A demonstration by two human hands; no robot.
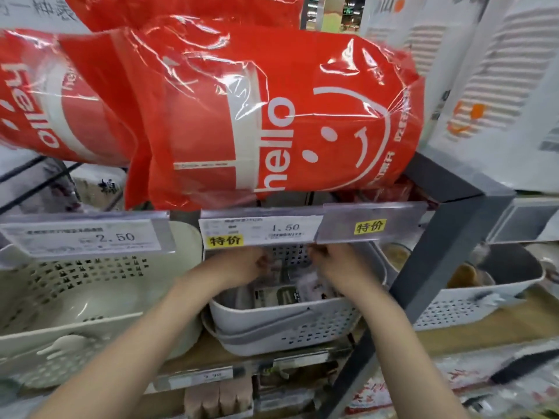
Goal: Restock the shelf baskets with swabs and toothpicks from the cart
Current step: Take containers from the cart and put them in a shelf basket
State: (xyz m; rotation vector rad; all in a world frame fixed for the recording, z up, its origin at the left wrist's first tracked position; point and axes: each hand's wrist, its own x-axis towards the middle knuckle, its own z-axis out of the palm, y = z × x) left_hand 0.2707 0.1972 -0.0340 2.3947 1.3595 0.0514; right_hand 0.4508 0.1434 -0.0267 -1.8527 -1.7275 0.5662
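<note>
Shelf (438, 337): three baskets in a row, middle basket (287, 322) between left basket (75, 297) and right basket (484, 303). Packets (311, 287) lie in the middle basket; left hand (242, 264) and right hand (335, 261) reach in above them. Price tags (260, 229) hang before the baskets, bagged goods (257, 116) on the shelf above.

Bare forearms, no sleeves, left hand (242, 264), right hand (335, 261)

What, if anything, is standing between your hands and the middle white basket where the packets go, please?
Nothing visible blocks them: the left hand and right hand are already inside the middle basket, over the packets. The price tag strip hangs just above, hiding the fingertips.
</note>
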